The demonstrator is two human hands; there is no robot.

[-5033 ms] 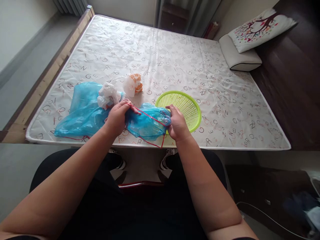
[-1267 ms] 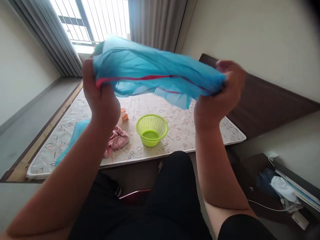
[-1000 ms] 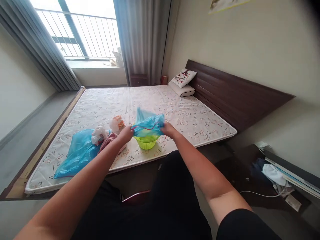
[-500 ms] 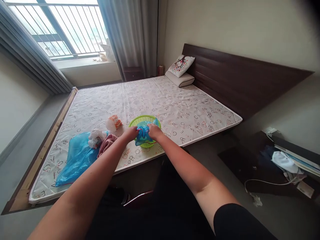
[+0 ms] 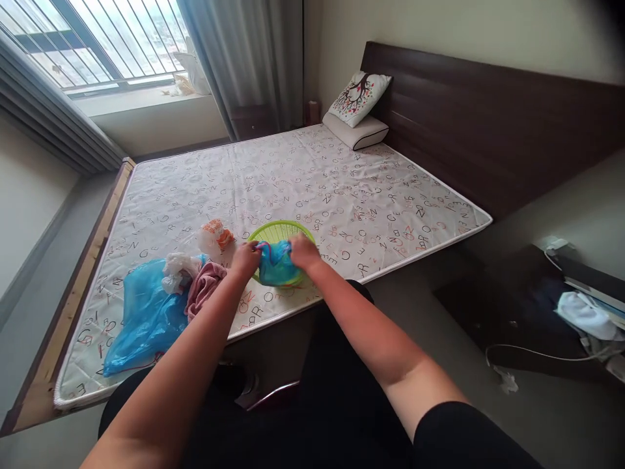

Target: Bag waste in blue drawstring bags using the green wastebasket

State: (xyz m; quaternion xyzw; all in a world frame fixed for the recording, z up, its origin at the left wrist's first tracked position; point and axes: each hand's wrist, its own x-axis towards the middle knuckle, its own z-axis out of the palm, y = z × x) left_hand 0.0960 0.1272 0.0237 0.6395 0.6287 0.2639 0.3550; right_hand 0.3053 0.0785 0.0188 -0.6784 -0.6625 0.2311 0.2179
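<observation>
Between my hands is a blue plastic bag [image 5: 276, 266] with a pink drawstring, held over a green basket [image 5: 280, 228]. My left hand [image 5: 247, 258] is closed on the bag's left side. On its right side my right hand [image 5: 303, 251] grips the gathered plastic. The bag hides much of the basket's inside and front. To the left lie a mauve cloth [image 5: 204, 286], a crumpled white plastic bag [image 5: 178, 270] and a larger blue plastic bag [image 5: 151, 309] spread flat. Behind the cloth sits a white and orange plastic bag [image 5: 215, 236].
All this rests on a letter-printed mattress [image 5: 273, 176] with a wooden bed frame edge [image 5: 73, 286] on the left. A pillow [image 5: 354, 132] and a tree-patterned cushion [image 5: 361, 98] lean near the dark headboard [image 5: 463, 98]. A cable [image 5: 541, 352] hangs over the dark nightstand at right.
My hands have moved apart, the left one outward, and the blue bag between them is stretched wider. The view has tilted downward a little.
</observation>
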